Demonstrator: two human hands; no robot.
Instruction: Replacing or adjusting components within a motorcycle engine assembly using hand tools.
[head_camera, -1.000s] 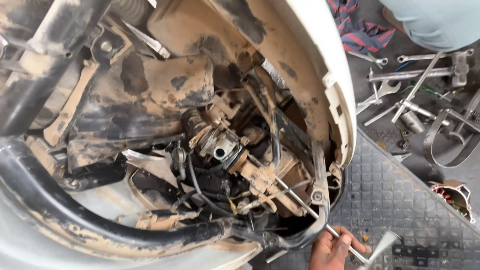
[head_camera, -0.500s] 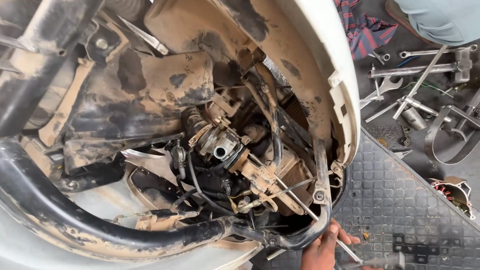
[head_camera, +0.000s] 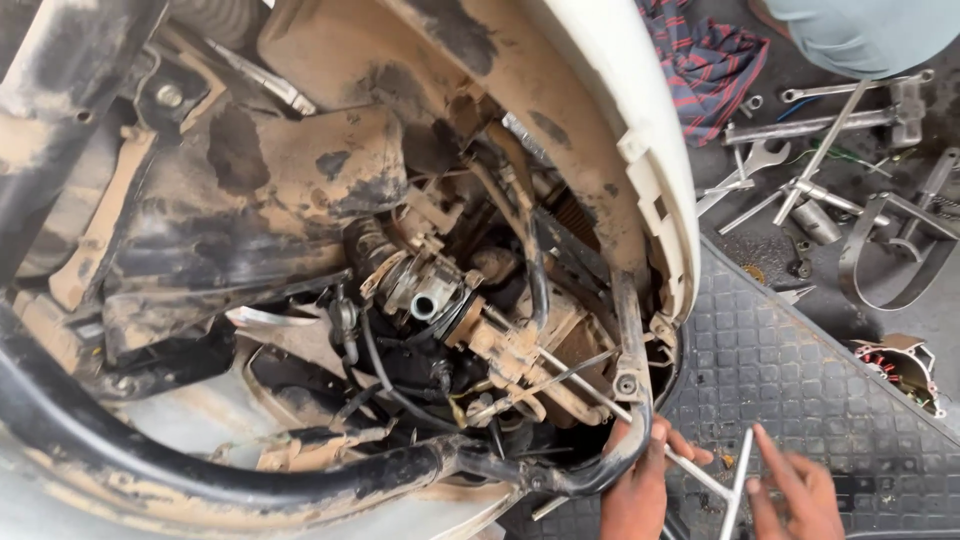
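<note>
- Head view looks down into the muddy underside of a scooter (head_camera: 300, 250), its white body panel (head_camera: 620, 120) curving over the engine parts.
- My left hand (head_camera: 640, 485) sits at the bottom edge, fingers curled around a thin metal T-handle wrench (head_camera: 700, 470) whose long shaft runs up into the engine area toward the carburettor (head_camera: 425, 290).
- My right hand (head_camera: 795, 495) is just beside it, fingers spread loosely, fingertips touching the wrench's crossbar.
- A black frame tube (head_camera: 250, 475) sweeps along the bottom and bends up just beside my left hand.
- A black rubber floor mat (head_camera: 790, 370) with a square grid lies under both hands.
- Loose spanners (head_camera: 800, 170) and metal rods lie scattered on the ground at upper right, with a curved metal strap (head_camera: 885, 270) beside them.
- A red-and-blue striped cloth (head_camera: 715, 60) lies above the tools.
- A small open part with red windings inside (head_camera: 900, 365) rests at the mat's right edge; I cannot tell what it is.
- No packages or labels that I can make out.
</note>
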